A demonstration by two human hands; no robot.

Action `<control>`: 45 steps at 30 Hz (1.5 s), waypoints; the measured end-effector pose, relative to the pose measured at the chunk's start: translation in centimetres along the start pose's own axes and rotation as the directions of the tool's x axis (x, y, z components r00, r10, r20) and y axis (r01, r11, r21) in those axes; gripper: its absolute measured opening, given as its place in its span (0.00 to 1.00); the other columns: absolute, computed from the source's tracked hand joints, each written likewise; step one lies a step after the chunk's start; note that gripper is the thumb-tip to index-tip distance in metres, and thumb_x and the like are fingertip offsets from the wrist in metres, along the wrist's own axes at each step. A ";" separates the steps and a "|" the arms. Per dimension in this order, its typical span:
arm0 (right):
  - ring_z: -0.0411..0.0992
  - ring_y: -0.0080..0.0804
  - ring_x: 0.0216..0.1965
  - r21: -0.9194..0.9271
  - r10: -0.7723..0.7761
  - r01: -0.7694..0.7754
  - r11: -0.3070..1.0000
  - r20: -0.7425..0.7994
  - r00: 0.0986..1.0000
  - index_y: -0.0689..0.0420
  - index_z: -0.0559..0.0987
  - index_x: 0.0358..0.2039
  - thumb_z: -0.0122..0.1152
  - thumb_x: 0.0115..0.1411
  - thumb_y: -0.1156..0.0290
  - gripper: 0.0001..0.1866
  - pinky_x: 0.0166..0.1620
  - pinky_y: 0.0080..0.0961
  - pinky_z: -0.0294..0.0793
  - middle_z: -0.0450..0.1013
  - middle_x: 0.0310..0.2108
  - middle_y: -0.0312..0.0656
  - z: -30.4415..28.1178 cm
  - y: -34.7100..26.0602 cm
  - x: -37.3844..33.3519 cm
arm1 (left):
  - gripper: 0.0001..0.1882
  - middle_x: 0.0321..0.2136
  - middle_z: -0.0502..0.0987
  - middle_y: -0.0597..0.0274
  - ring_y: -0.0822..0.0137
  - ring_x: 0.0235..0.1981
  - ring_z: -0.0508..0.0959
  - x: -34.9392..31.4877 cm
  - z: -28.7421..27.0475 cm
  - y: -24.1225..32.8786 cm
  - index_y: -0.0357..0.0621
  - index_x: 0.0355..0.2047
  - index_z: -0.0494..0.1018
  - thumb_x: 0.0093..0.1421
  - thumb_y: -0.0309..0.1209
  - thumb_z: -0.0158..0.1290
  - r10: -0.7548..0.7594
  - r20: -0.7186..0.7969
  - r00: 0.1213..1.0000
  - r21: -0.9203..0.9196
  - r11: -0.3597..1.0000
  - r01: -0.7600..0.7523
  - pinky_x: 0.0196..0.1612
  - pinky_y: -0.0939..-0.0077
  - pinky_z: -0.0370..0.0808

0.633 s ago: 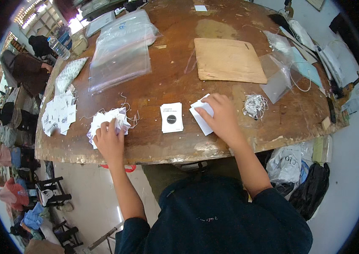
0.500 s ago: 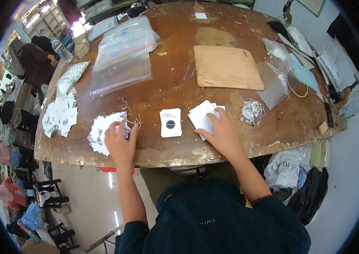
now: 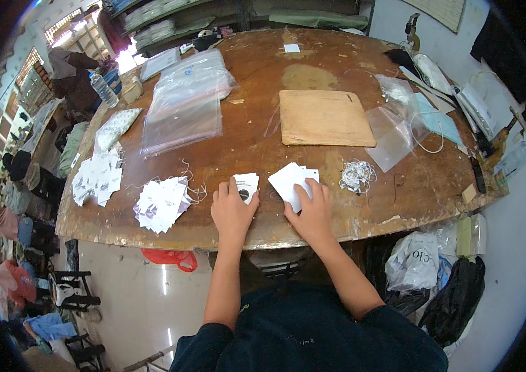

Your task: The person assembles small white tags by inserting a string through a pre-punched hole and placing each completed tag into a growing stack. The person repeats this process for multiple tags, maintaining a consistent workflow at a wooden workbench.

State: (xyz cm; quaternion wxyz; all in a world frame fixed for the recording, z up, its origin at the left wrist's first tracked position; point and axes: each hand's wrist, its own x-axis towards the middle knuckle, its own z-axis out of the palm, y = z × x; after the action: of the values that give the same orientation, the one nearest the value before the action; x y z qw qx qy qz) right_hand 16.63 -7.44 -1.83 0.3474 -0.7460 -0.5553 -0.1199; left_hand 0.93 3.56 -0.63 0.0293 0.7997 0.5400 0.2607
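L grip [image 3: 232, 214] astride printed card stack [image 3: 247, 180], R grip [image 3: 314, 214] atop white cards [image 3: 285, 180]; pinch, both: can't tell. Bench [image 3: 201, 218] front edge: under both wrists. Open strip: L of L grip.

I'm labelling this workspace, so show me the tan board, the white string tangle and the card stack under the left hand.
Tan board [image 3: 326, 119]: head view, middle of its top face.
White string tangle [image 3: 358, 177]: head view, middle of the coils.
Card stack [image 3: 248, 181]: head view, uncovered upper part of top card.
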 end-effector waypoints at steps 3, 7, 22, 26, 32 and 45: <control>0.66 0.49 0.53 -0.016 -0.039 0.039 0.999 0.013 0.999 0.59 0.82 0.44 0.69 0.50 0.61 0.22 0.52 0.45 0.68 0.69 0.52 0.50 0.2 0.2 -0.2 | 0.34 0.41 0.75 0.54 0.51 0.43 0.76 -0.1 0.1 0.1 0.37 0.51 0.75 0.50 0.47 0.66 0.003 -0.032 0.999 -0.010 1.000 -0.004 0.44 0.60 0.76; 0.66 0.50 0.53 0.023 -0.073 0.072 0.997 0.020 0.997 0.59 0.81 0.45 0.68 0.50 0.61 0.23 0.51 0.47 0.66 0.68 0.52 0.52 0.3 0.3 -0.1 | 0.34 0.41 0.77 0.53 0.51 0.44 0.76 -0.1 0.0 0.2 0.37 0.51 0.75 0.49 0.46 0.67 0.008 -0.065 0.998 -0.036 0.999 -0.010 0.45 0.60 0.76; 0.67 0.54 0.53 0.161 -0.087 0.094 0.982 -0.052 0.995 0.63 0.80 0.45 0.68 0.50 0.65 0.22 0.55 0.46 0.69 0.68 0.53 0.56 0.1 -0.1 0.0 | 0.28 0.44 0.77 0.56 0.65 0.44 0.77 -0.4 0.1 -0.7 0.34 0.56 0.73 0.55 0.25 0.65 -0.102 -0.130 0.986 -0.700 0.714 -0.019 0.48 0.72 0.74; 0.69 0.54 0.51 0.257 -0.059 0.094 0.962 -0.140 0.988 0.62 0.80 0.45 0.68 0.50 0.68 0.21 0.53 0.45 0.71 0.69 0.52 0.54 -0.6 -1.2 -0.1 | 0.20 0.47 0.78 0.59 0.73 0.44 0.77 -0.9 1.1 -0.3 0.32 0.55 0.72 0.64 0.26 0.59 -0.186 0.150 0.971 -0.945 0.262 0.196 0.47 0.78 0.75; 0.71 0.50 0.47 0.242 -0.063 0.071 0.968 -0.039 0.997 0.62 0.80 0.42 0.67 0.51 0.75 0.16 0.50 0.41 0.72 0.72 0.47 0.51 1.1 -1.5 0.6 | 0.09 0.39 0.78 0.64 0.73 0.37 0.80 -1.1 1.3 1.1 0.40 0.44 0.72 0.69 0.31 0.54 -0.230 0.335 0.914 -0.942 -0.045 0.334 0.39 0.74 0.81; 0.51 0.55 0.70 -0.018 -0.080 0.102 0.995 0.487 0.870 0.46 0.74 0.61 0.70 0.48 0.41 0.41 0.65 0.68 0.48 0.58 0.67 0.54 1.4 0.3 7.6 | 0.12 0.43 0.81 0.59 0.74 0.42 0.79 0.1 0.2 -0.7 0.34 0.49 0.72 0.69 0.27 0.52 -0.227 0.277 0.934 -0.958 0.004 0.286 0.46 0.77 0.76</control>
State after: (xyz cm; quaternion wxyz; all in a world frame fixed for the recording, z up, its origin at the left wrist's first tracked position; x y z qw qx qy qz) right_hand 19.31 -0.87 1.30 0.1749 -0.7326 -0.6564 0.0428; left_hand 0.45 3.95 -0.99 0.6249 0.4545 0.3488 0.5304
